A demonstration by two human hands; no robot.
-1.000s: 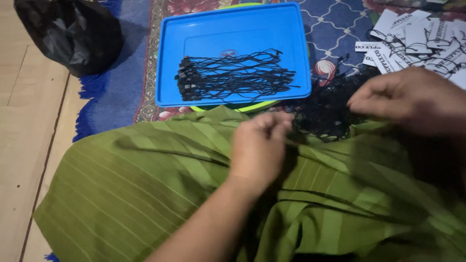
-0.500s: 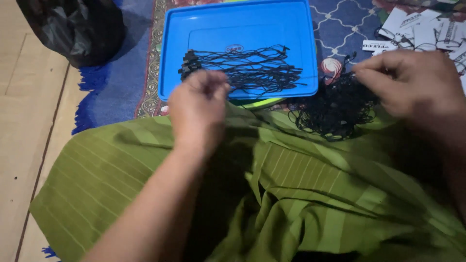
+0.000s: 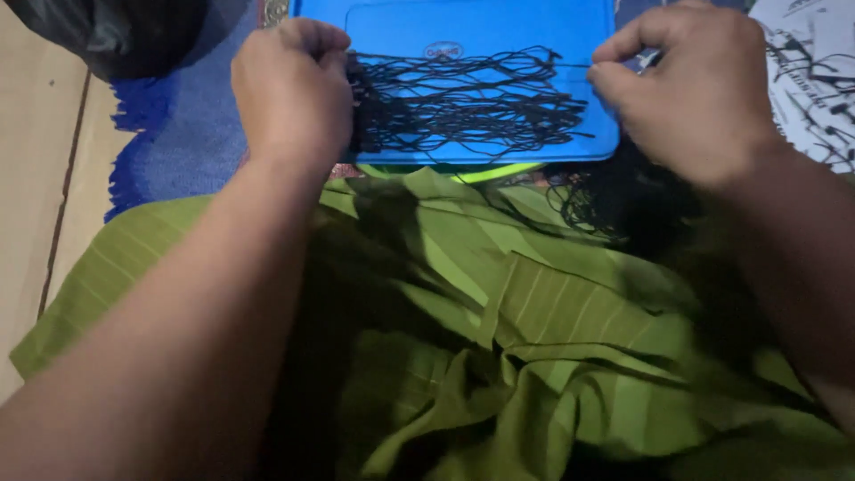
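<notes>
head view is showing a bundle of thin black cords lying spread across a blue plastic tray, with the capped ends gathered at the tray's left side. compared with half a second ago, the left hand is now sitting at that left end of the bundle, having come forward from above the green cloth to the tray edge; a second ago it was lower, over the cloth. this is reading as one more cord being laid onto the stack, ends aligned with the rest.

the left hand is curled nearly closed, fingertips pinched at the gathered cord ends and touching them; whether it is gripping one cord or only pressing the ends is not discernible. the right hand is also curled, thumb and forefinger pinched together just beside the tray's right edge; something small is sitting between them, too hidden to identify. a loose dark tangle of cords is lying below that hand on the cloth.

further out, a blue rug is lying under the tray, a black plastic bag is sitting at upper left, and printed paper tags are lying at far right.
</notes>
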